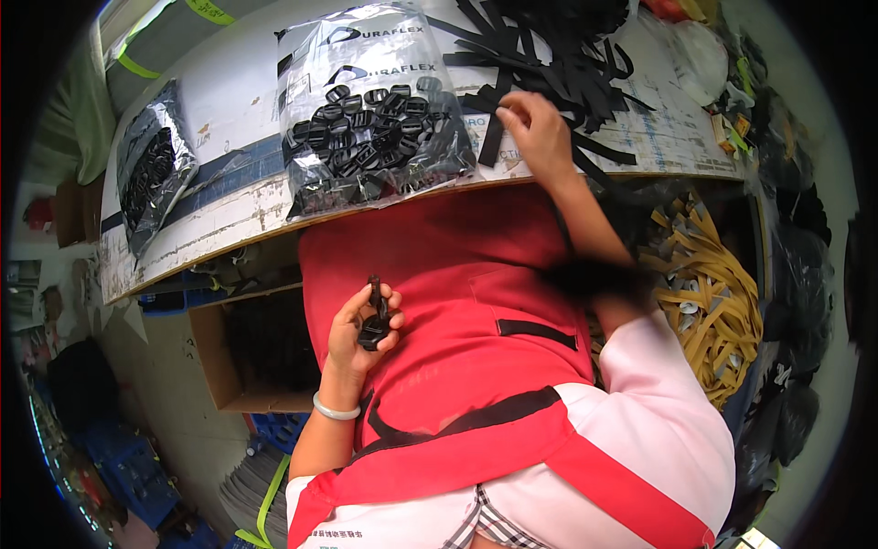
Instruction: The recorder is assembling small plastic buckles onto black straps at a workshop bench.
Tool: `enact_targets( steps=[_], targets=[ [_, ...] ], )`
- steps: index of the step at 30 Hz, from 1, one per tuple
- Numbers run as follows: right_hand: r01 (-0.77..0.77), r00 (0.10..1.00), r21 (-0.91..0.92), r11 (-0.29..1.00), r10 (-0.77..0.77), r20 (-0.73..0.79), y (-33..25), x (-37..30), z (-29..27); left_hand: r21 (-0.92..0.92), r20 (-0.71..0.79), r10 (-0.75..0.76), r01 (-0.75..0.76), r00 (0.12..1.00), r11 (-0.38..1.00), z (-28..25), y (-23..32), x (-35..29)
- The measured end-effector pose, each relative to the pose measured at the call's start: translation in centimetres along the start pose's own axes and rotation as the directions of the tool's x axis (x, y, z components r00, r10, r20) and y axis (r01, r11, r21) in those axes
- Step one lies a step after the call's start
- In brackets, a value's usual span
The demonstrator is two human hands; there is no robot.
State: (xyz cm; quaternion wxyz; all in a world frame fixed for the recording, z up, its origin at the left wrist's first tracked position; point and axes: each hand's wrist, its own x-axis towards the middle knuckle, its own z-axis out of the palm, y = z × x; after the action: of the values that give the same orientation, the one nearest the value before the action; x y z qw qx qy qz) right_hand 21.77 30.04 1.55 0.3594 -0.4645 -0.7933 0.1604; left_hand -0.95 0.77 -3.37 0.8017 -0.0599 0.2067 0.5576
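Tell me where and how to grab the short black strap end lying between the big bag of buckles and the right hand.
Likely best pinched across the flat free end of the black strap, coming from the table's near edge: that end points toward the person, outside the tangled strap pile.

Counter [233, 101] ahead; on it, left to right: smaller bag [154, 174], larger bag [366, 50] with buckles [361, 128] inside, strap heap [567, 78]; right hand [540, 137] at the heap's near side; left hand [347, 340] before the counter, black-box of detail aside, holding a buckle [374, 331]; carton [212, 352] below left; strips [709, 306] below right, their container unclear.
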Motion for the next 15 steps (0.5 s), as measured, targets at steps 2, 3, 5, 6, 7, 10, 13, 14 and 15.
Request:
enact_targets(
  steps=[2, 3, 5, 6, 7, 10, 13, 14, 15],
  targets=[
    [0.048, 0.992, -0.253, 0.966, -0.076, -0.102, 4.3, 1.1, 1.0, -0.034, -0.065, -0.011, 0.009, 0.998, 0.999, 0.5, -0.5, 0.4],
    [0.079, 0.993, -0.232, 0.97, -0.098, -0.073, 5.4, 1.2, 1.7, 0.052, -0.064, 0.004, 0.0, 0.998, 0.999, 0.3, -0.6, 0.5],
    [0.18, 0.983, -0.165, 0.97, -0.183, -0.004, 6.1, 1.0, 2.5, 0.149, -0.055, 0.031, -0.022, 0.998, 0.989, -0.2, -1.0, 0.2],
    [0.205, 0.979, -0.078, 0.976, -0.204, 0.02, 5.6, 0.6, 2.7, 0.207, -0.075, 0.05, -0.033, 0.996, 0.978, -0.2, -1.1, 0.0],
    [0.226, 0.973, 0.008, 0.974, -0.226, 0.042, 5.2, 0.3, 2.9, 0.206, -0.077, 0.058, -0.041, 0.995, 0.978, -0.4, -1.0, 0.0],
    [0.328, 0.944, -0.056, 0.943, -0.326, 0.045, 5.3, 0.1, 2.5, 0.024, 0.04, 0.014, -0.014, 0.999, 1.0, -1.0, -1.1, 0.2],
    [0.438, 0.897, -0.198, 0.877, -0.44, 0.033, 5.2, 0.0, 2.2, -0.164, 0.008, 0.0, 0.002, 1.0, 0.987, -0.6, -0.9, 0.8],
    [0.49, 0.862, -0.272, 0.828, -0.507, 0.009, 5.4, 0.2, 2.0, -0.161, -0.086, 0.005, -0.019, 0.996, 0.987, 0.0, -1.0, 1.0],
    [0.498, 0.855, -0.293, 0.816, -0.518, 0.008, 5.4, 0.2, 2.0, -0.157, -0.177, 0.011, -0.039, 0.984, 0.987, 0.5, -1.1, 1.2]
  ],
)
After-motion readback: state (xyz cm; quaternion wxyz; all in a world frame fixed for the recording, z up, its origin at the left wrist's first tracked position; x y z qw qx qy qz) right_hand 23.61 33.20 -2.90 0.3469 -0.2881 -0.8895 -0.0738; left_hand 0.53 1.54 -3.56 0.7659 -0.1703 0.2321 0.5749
